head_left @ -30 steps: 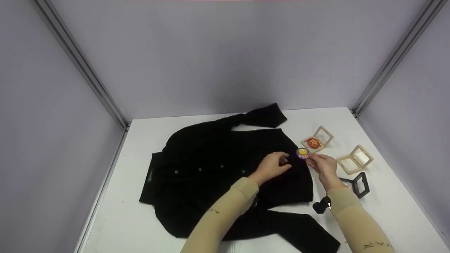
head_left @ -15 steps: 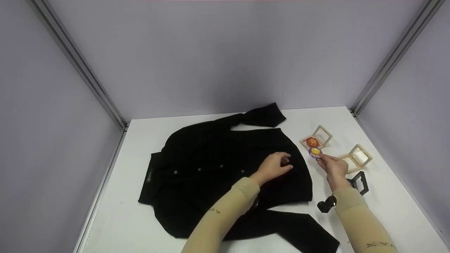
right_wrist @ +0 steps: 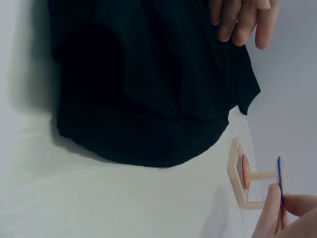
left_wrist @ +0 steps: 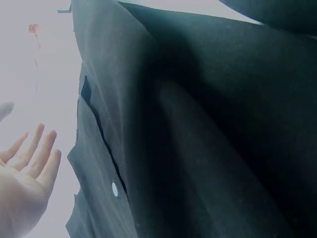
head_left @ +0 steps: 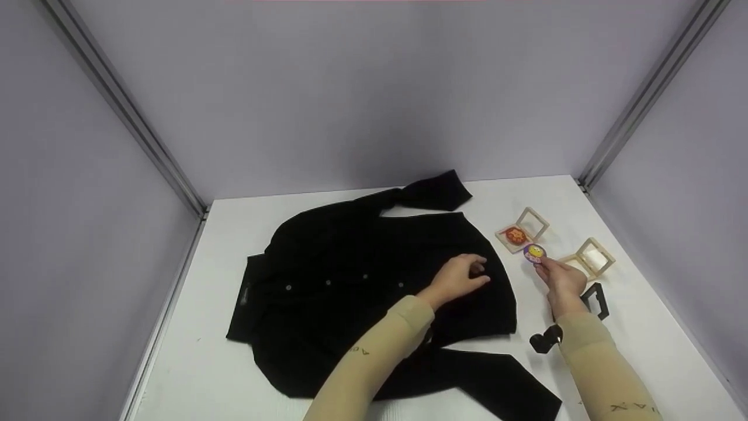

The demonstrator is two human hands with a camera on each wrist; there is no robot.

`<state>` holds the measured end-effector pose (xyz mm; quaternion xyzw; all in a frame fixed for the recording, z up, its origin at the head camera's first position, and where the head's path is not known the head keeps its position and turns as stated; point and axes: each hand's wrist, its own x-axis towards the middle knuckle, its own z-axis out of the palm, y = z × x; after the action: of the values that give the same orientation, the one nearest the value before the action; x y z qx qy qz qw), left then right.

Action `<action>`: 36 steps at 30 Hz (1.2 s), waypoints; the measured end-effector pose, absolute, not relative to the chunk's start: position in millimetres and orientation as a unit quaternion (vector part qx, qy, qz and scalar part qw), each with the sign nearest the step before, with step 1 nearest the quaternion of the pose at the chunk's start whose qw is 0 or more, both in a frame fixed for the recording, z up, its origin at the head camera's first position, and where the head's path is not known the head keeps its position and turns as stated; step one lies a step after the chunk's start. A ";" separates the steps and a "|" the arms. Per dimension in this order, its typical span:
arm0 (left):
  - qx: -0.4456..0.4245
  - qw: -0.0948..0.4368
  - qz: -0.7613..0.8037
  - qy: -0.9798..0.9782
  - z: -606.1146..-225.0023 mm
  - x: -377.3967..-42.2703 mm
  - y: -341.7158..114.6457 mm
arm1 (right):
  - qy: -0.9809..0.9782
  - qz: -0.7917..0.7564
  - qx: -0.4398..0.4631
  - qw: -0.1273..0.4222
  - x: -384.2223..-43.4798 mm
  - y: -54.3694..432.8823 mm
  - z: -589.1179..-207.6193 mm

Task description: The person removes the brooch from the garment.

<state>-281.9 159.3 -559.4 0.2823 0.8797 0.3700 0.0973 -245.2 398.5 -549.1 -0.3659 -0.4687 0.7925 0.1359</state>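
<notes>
My right hand (head_left: 564, 285) pinches a round purple badge (head_left: 534, 252) with a yellow figure on it. In the right wrist view the badge (right_wrist: 280, 173) is seen edge-on between thumb and fingers, held above the table. A black buttoned shirt (head_left: 350, 245) lies spread flat, its collar to the left and hem to the right. Above the shirt's lower part is my left hand (head_left: 459, 278), fingers loosely bent and holding nothing. Fingers of the left hand (left_wrist: 29, 178) look extended in the left wrist view.
Right of the shirt, an opened wooden case (head_left: 532, 225) holds a red round badge (head_left: 515, 235). A second opened wooden case (head_left: 595, 258) and a black case (head_left: 597, 301), partly behind the right arm, stand nearby. Grey walls (head_left: 327, 93) enclose the white table (head_left: 175, 362).
My right hand has moved right with the badge, from the shirt's hem to beside the wooden case with the red badge. The left hand has stayed almost still over the shirt.
</notes>
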 end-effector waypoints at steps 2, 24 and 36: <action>0.283 0.102 0.369 0.879 -559.6 -281.5 160.2 | -0.463 0.791 -0.374 0.141 -244.4 399.4 -549.4; 0.308 0.095 0.359 0.876 -563.6 -279.3 167.9 | -0.339 0.790 -0.476 0.189 -246.4 415.4 -551.2; 0.323 0.107 0.341 0.876 -566.5 -275.0 174.6 | -0.263 0.801 -0.495 0.212 -247.7 415.6 -552.0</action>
<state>-275.0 174.6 -566.5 0.3233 0.8762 0.3410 0.1068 -247.7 415.6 -552.0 -0.4949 -0.2630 0.8005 0.2122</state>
